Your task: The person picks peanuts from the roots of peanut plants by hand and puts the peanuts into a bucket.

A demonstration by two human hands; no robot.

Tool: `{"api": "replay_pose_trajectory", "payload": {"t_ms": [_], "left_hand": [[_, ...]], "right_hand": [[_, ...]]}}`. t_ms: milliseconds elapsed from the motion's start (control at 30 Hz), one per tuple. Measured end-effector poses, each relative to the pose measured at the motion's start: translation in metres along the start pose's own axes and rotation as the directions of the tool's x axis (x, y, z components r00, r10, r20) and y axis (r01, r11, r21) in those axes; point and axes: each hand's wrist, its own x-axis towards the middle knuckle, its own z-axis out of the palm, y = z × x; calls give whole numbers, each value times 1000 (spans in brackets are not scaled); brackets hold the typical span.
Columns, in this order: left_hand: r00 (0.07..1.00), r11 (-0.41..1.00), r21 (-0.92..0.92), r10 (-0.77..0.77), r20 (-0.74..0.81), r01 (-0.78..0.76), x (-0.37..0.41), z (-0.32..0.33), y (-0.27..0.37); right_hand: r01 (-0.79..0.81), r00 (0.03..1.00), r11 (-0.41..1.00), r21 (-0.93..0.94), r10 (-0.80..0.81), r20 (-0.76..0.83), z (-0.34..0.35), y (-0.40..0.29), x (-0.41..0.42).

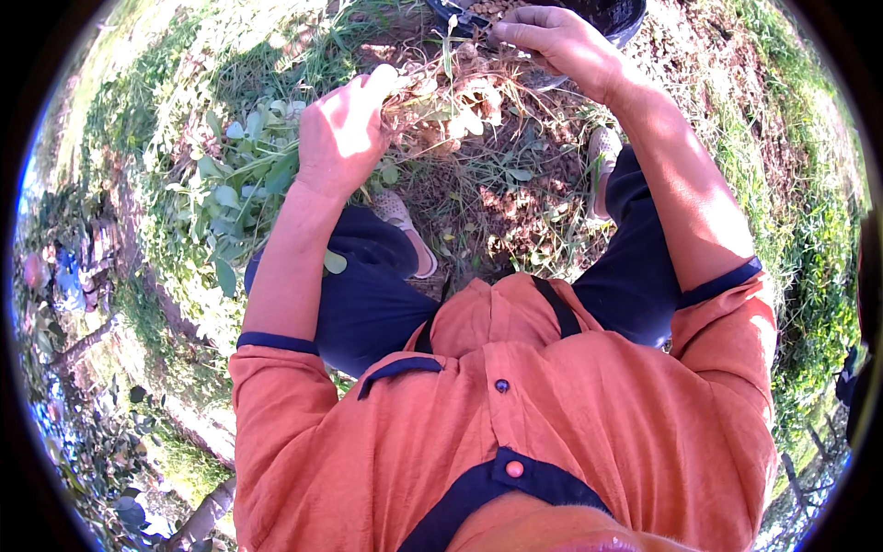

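Observation:
My left hand [345, 131] is closed around the stems of a pulled-up bunch of peanut plants. Their green leaves [241, 165] hang out to the left of that hand, and the tangled roots with pale pods [462, 103] stick out to the right. At the upper right, my right hand [552, 41] is over the near rim of a dark bucket [628, 21], its fingers bent close together by the ends of the roots. Whether those fingers hold a pod cannot be made out. Brown peanut pods [493, 7] lie in the bucket.
Grass and bare soil [510, 207] lie between my shoes [393, 210], below the roots. More grass [793, 138] stretches along the right. Tree branches [207, 510] and leaves show at the lower left, and a dark shape stands at the far right edge.

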Motion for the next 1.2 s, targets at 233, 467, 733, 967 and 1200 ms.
{"api": "replay_pose_trajectory", "payload": {"t_ms": [233,467,733,967,1200], "left_hand": [[996,996,25,84,30,-85,3,5,4],[999,999,-18,-47,-16,46,6,-6,0],[998,999,-33,-42,35,44,-2,-7,-4],[999,999,-51,14,-30,-15,-2,2,-5],[1000,1000,-5,-5,4,5,-10,3,-20]], "right_hand": [[-10,996,968,-250,31,81,22,9,7],[-160,957,505,848,290,8,18,21,16],[-129,982,882,454,50,183,13,5,2],[31,974,988,152,-64,218,13,17,5],[-104,940,751,652,289,-183,20,-32,3]]}}
